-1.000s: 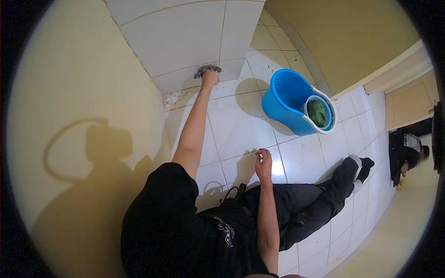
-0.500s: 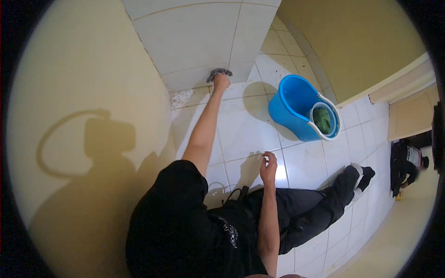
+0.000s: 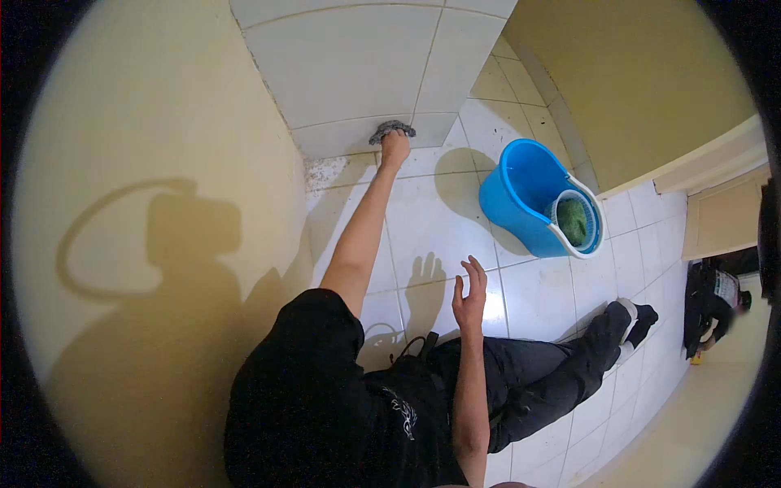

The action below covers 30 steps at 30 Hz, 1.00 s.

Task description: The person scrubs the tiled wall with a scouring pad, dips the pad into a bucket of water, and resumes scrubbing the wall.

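My left hand (image 3: 395, 146) reaches forward at the upper middle, fingers closed on a grey, fuzzy-looking scrubber (image 3: 391, 130). The scrubber rests against the lower part of the white tiled wall (image 3: 346, 65), just above the floor. Nothing is in my right hand (image 3: 470, 299), which is raised over my lap with fingers apart, and its shadow falls on the white floor tiles (image 3: 439, 224). To the right of my left hand stands a blue bucket (image 3: 504, 195) with a pale rim. A round basket in it holds something green (image 3: 572, 222).
Whitish debris (image 3: 325, 172) lies in the corner by the yellow wall (image 3: 163, 122). My legs (image 3: 537, 374) stretch rightward across the floor. Another person (image 3: 708, 305) in dark clothes crouches at the far right, near a pale door (image 3: 724, 220).
The view has shifted, so the bucket and wall sit further right and lower. My left hand keeps the scrubber at the wall, slightly further right along it. My right hand's fingers have spread.
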Each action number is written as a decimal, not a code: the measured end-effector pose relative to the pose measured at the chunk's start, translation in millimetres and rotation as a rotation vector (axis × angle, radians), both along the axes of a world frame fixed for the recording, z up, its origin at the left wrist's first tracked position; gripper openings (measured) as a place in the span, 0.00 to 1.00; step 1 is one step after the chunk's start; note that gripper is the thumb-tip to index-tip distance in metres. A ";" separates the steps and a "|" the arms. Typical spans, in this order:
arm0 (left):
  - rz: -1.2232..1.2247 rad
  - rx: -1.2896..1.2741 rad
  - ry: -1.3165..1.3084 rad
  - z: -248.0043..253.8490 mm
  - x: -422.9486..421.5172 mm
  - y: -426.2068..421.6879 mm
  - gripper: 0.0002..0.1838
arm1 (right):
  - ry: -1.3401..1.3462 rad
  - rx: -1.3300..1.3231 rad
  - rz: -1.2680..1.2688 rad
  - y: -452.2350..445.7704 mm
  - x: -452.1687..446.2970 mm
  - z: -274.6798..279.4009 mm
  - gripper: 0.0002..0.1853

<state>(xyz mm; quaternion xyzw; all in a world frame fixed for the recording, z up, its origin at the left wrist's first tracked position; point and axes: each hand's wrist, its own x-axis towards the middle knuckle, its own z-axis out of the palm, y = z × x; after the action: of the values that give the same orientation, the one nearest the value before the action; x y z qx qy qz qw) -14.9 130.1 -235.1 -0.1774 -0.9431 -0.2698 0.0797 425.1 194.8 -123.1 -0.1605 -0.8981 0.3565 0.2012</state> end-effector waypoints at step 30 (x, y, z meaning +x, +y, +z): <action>-0.058 0.291 -0.454 46.4 -1.6 -34.8 0.15 | -0.088 -0.023 0.028 2.6 1.9 -21.8 0.19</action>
<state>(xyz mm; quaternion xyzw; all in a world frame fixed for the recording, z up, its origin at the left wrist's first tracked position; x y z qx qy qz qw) -16.5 95.3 -188.7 -0.1259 -0.8826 -0.4377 -0.1170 427.0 197.4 -144.9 -0.1657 -0.9041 0.3621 0.1546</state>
